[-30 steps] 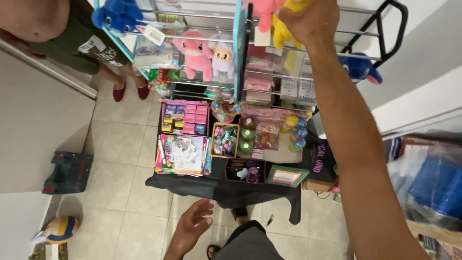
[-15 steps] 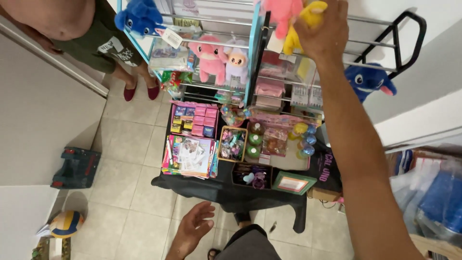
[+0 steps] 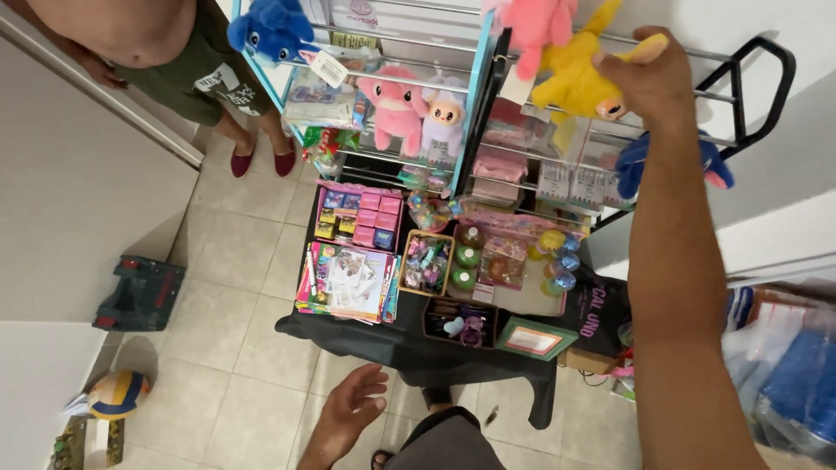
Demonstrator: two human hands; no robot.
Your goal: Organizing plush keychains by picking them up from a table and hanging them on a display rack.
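Clutching yellow plush toy (image 3: 579,83), right hand (image 3: 653,74) grip, left hand (image 3: 348,409) spread, empty.

Yellow plush toy (image 3: 576,80) fuzzy cloth; rack (image 3: 488,113) smooth metal; floor tiles (image 3: 244,348) matt.

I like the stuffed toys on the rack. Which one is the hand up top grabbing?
The yellow stuffed toy. The right hand grips it at the top rail, while the pink toy and blue toy hang untouched.
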